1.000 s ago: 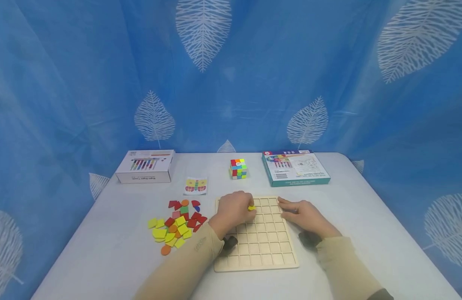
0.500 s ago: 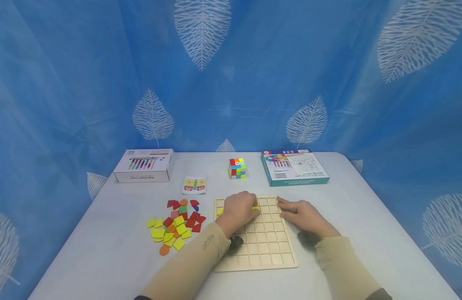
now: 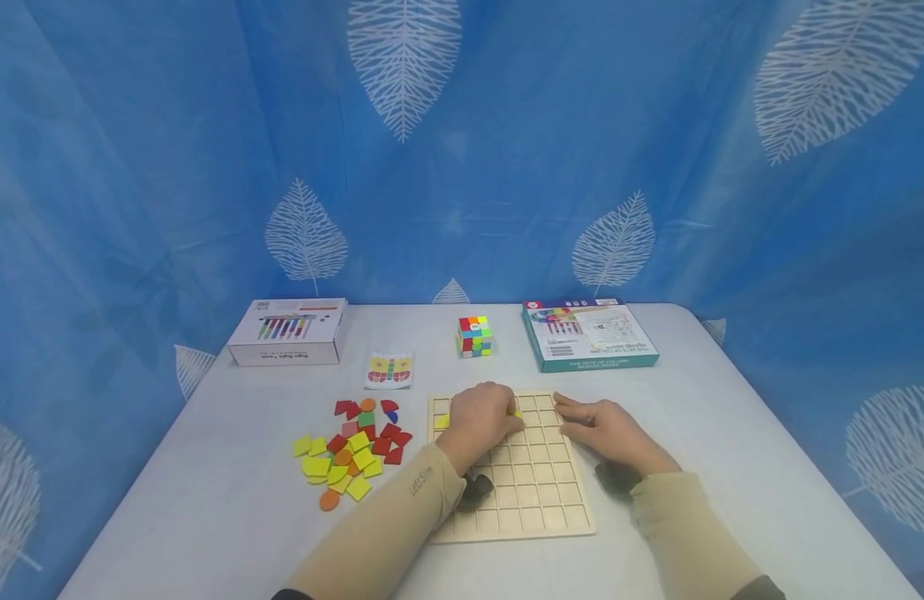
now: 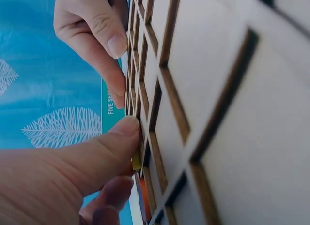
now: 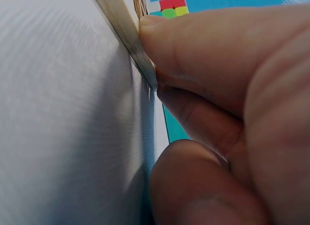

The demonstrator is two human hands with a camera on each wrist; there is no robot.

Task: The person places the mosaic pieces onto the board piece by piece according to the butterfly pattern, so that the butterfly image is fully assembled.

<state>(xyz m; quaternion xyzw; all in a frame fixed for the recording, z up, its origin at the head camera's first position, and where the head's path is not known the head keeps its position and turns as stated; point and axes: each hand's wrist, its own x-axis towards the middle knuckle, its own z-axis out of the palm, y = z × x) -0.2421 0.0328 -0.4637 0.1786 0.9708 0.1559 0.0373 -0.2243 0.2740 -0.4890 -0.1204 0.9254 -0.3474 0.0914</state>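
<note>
A wooden grid board [image 3: 532,500] with square recesses lies on the table. Near its far edge my left hand [image 3: 478,421] pinches a small yellow tile [image 4: 136,161] between thumb and fingers, low against the grid. Most of that tile is hidden by the fingers in the head view. Another yellow tile [image 3: 442,422] sits in a recess at the board's far left, partly covered by the hand. At the right edge of the board, my right hand [image 3: 607,429] rests its thumb and extended index finger against the wood; its other fingers are bent beneath.
Loose yellow, red, orange, green and blue tiles [image 3: 362,459] lie left of the board. Behind them is a butterfly pattern card [image 3: 390,371]. A puzzle cube [image 3: 475,337], a white box [image 3: 287,332] and a teal-edged box [image 3: 591,336] stand along the back.
My left hand has shifted slightly right along the board's far rows with the yellow tile, now lower and less visible. The yellow tile at the far left has come into view. The right hand stays put.
</note>
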